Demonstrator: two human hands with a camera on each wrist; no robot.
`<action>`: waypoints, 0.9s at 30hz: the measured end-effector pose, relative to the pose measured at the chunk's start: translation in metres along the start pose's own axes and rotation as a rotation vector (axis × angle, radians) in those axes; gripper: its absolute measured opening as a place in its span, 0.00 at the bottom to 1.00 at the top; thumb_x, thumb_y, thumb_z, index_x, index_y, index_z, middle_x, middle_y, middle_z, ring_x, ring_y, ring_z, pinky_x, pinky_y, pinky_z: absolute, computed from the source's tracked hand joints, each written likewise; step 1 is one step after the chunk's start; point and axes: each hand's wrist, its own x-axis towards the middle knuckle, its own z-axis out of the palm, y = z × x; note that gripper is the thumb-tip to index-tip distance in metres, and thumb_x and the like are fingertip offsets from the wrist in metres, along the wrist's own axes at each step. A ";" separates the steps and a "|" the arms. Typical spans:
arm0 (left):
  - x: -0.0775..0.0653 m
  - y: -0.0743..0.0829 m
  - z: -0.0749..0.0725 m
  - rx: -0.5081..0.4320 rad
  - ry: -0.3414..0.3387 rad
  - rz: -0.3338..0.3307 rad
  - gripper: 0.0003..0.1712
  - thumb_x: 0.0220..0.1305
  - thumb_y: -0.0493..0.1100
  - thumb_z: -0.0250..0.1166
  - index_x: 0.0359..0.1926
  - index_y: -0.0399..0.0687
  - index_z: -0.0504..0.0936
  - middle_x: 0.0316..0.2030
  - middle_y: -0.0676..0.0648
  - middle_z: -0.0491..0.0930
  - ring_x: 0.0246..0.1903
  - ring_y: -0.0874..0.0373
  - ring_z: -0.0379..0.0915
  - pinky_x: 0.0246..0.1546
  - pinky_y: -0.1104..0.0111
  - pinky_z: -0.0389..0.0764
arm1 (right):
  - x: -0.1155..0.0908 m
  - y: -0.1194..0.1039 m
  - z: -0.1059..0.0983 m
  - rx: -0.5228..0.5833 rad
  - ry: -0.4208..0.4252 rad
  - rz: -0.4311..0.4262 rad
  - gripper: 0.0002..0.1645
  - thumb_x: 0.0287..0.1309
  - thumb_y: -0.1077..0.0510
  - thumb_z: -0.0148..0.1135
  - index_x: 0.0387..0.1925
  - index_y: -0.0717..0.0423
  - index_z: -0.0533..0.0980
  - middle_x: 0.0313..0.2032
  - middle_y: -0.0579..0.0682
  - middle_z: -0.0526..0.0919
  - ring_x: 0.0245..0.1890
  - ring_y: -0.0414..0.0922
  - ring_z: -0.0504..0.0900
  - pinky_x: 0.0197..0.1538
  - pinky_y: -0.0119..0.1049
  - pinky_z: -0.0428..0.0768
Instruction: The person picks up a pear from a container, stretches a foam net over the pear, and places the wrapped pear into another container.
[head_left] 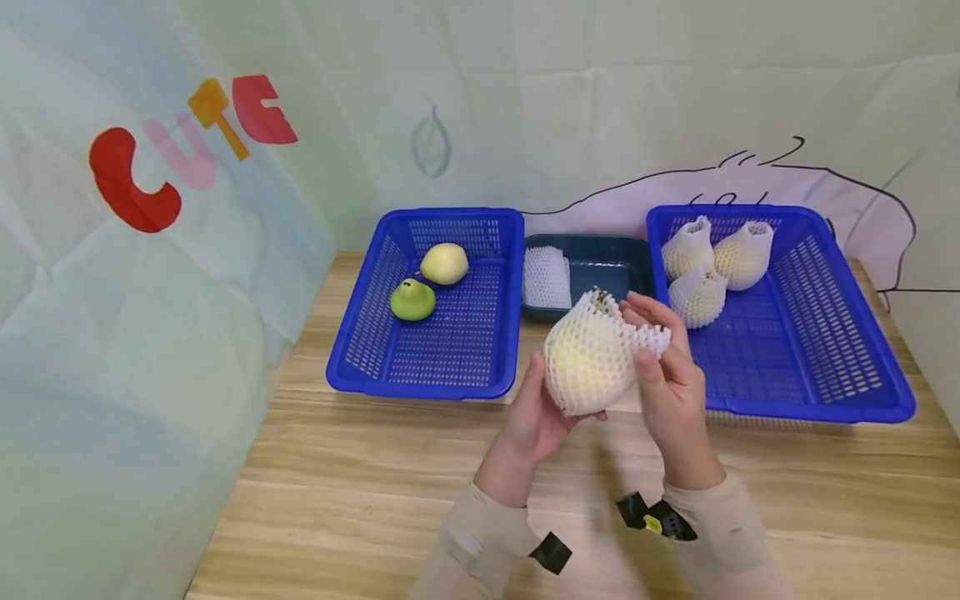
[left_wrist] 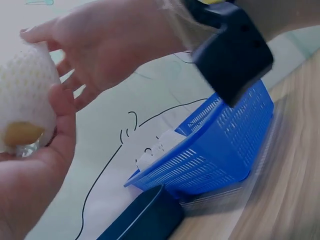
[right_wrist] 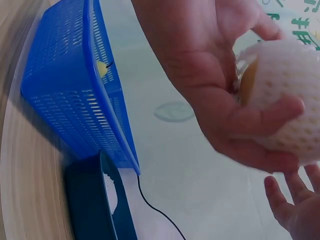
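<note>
My left hand (head_left: 536,417) cups a pale yellow pear (head_left: 581,358) from below and its left side, thumb along the near side. A white foam net sleeve (head_left: 562,383) covers the pear, its dark-flecked mouth spread at the upper right. The right hand (head_left: 675,392) pinches the sleeve's rim, thumb in front and fingers behind. In the left wrist view, brown bare skin of the pear (left_wrist: 22,134) shows through the sleeve's end beside the left hand (left_wrist: 45,170). Seen from the right wrist, the left hand (right_wrist: 215,100) wraps the sleeved pear.
A blue basket (head_left: 420,387) on the left holds a green pear (head_left: 412,300) and a yellow pear (head_left: 445,263). Between the baskets, a dark green tray (head_left: 607,242) contains flat foam nets (head_left: 547,277). The right blue basket (head_left: 810,410) has three sleeved pears (head_left: 742,256). All stand on a wooden table (head_left: 337,492).
</note>
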 end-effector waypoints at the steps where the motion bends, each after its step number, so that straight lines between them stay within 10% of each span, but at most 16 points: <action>1: 0.000 0.000 0.000 0.000 -0.023 0.005 0.48 0.56 0.73 0.49 0.66 0.46 0.54 0.48 0.50 0.73 0.40 0.59 0.73 0.37 0.68 0.77 | 0.001 0.000 0.001 0.007 -0.019 0.004 0.25 0.64 0.54 0.53 0.51 0.73 0.73 0.59 0.65 0.65 0.61 0.58 0.61 0.62 0.40 0.62; 8: -0.001 -0.001 0.002 -0.116 -0.054 0.047 0.43 0.49 0.58 0.69 0.64 0.61 0.59 0.52 0.48 0.66 0.43 0.58 0.70 0.42 0.68 0.76 | 0.003 -0.005 0.008 0.047 -0.066 -0.010 0.27 0.67 0.55 0.48 0.56 0.75 0.67 0.57 0.65 0.70 0.61 0.56 0.65 0.61 0.39 0.64; 19: -0.001 -0.004 0.003 -0.001 0.103 0.092 0.36 0.53 0.71 0.55 0.59 0.66 0.59 0.47 0.52 0.70 0.35 0.62 0.71 0.30 0.71 0.75 | 0.002 -0.007 0.009 -0.076 -0.044 -0.037 0.27 0.63 0.50 0.54 0.54 0.69 0.72 0.57 0.59 0.71 0.59 0.54 0.66 0.61 0.38 0.64; 27: -0.005 -0.001 0.004 0.060 0.124 -0.083 0.39 0.58 0.75 0.44 0.58 0.53 0.62 0.37 0.54 0.75 0.28 0.65 0.71 0.23 0.73 0.71 | 0.011 -0.001 -0.004 0.237 -0.414 0.210 0.56 0.55 0.51 0.63 0.72 0.50 0.37 0.68 0.60 0.52 0.65 0.52 0.60 0.61 0.34 0.64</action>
